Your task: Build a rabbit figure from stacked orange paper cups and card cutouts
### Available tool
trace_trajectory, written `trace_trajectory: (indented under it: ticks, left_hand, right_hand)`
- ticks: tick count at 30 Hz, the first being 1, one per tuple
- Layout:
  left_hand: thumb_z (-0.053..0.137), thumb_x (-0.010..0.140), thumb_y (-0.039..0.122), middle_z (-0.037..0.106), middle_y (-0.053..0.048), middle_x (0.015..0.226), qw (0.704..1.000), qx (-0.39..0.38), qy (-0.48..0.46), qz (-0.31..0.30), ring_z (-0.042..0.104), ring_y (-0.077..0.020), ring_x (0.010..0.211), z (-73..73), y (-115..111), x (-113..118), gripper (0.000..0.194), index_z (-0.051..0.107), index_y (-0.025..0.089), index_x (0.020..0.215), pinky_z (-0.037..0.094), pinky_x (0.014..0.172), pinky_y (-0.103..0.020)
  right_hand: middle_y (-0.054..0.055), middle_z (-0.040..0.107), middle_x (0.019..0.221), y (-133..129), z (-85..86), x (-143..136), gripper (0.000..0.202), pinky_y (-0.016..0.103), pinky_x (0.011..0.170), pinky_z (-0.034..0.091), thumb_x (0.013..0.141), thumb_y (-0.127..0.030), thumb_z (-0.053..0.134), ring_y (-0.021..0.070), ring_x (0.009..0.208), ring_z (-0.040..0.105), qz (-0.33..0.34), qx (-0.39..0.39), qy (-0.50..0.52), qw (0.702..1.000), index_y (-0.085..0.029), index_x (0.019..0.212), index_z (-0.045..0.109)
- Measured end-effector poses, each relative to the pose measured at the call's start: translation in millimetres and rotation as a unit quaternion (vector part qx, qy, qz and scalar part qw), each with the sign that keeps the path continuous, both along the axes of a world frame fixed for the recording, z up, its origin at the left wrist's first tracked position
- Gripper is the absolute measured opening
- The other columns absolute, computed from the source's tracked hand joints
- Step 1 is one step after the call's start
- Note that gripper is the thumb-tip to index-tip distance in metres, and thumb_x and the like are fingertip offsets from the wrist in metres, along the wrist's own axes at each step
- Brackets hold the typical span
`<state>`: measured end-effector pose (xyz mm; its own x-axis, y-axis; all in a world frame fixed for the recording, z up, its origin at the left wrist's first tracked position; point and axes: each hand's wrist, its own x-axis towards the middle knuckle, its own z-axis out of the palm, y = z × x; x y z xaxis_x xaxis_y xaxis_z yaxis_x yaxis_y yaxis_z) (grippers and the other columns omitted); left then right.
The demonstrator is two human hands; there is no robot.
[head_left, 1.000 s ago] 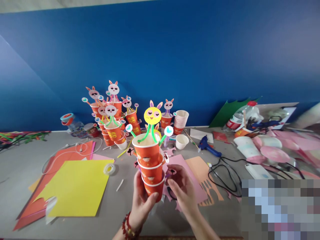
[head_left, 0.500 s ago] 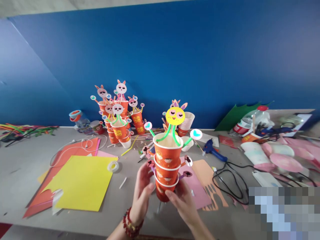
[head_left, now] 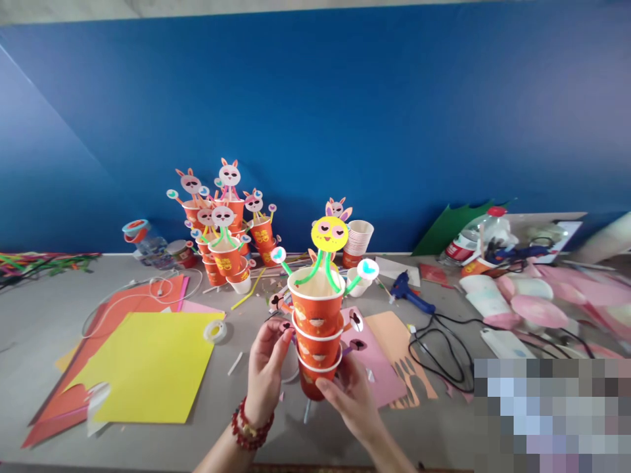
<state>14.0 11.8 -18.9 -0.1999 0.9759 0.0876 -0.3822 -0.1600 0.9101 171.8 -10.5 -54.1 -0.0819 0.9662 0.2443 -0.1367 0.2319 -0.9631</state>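
Observation:
A stack of red paper cups (head_left: pixel 317 322) stands upright between my hands, just above the table. From its top cup rises a yellow bunny face (head_left: pixel 329 234) on green pipe cleaners, with white discs marked by blue hearts on either side. More pipe-cleaner arms with dark-marked pink discs stick out lower down. My right hand (head_left: pixel 348 394) grips the bottom cup, thumb in front and fingers behind. With thumb and forefinger, my left hand (head_left: pixel 269 364) pinches a small pink disc (head_left: pixel 286 326) on the stack's left side. A red bead bracelet is on my left wrist.
Several finished bunny cups (head_left: pixel 224 253) stand at the back left. Yellow paper (head_left: pixel 152 368) and a tape roll (head_left: pixel 215 331) lie left. To the right are a blue glue gun (head_left: pixel 411 293), its black cord (head_left: pixel 444 355), orange paper (head_left: pixel 389 338) and pink-white cup pieces (head_left: pixel 537 310).
My left hand has gone from resting open beside the lower cups to pinching the pink disc. The right hand keeps its hold on the bottom cup. The view has shifted slightly.

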Motion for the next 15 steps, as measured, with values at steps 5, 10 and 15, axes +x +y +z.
trace_trajectory:
  ticks: [5, 10, 15]
  left_hand:
    - [0.069, 0.088, 0.037, 0.064, -0.008, 0.129, 0.997, 0.007, -0.025, -0.068, 0.060, -0.0242, 0.120, -12.4, -14.1, 10.0, 0.040, 0.060, 0.025, 0.125, 0.049, 0.101, -0.033]
    - [0.075, 0.082, 0.033, 0.058, -0.011, 0.143, 0.989, -0.041, -0.016, -0.142, 0.055, -0.0320, 0.131, -24.8, -29.7, 21.6, 0.064, 0.050, 0.026, 0.141, 0.049, 0.106, -0.040]
    - [0.084, 0.070, 0.036, 0.068, -0.010, 0.131, 0.990, -0.106, -0.054, -0.075, 0.058, -0.0357, 0.127, -31.6, -26.0, 14.2, 0.062, 0.065, 0.023, 0.127, 0.052, 0.102, -0.040]
  right_hand:
    - [0.013, 0.072, 0.114, 5.1, 1.6, -1.4, 0.053, 0.042, 0.086, 0.058, 0.081, -0.048, 0.074, 0.0308, 0.101, 0.070, -0.042, -0.015, -0.033, 0.998, -0.022, 0.123, 0.056]
    - [0.014, 0.073, 0.098, 1.0, 0.6, -0.8, 0.044, 0.048, 0.079, 0.058, 0.075, -0.048, 0.078, 0.0339, 0.089, 0.069, -0.149, -0.008, -0.209, 0.966, -0.019, 0.106, 0.065]
    - [0.014, 0.057, 0.139, 12.4, 25.5, 35.3, 0.067, 0.042, 0.099, 0.052, 0.076, -0.036, 0.078, 0.0333, 0.123, 0.058, 0.028, 0.130, -0.275, 0.952, -0.024, 0.138, 0.054]
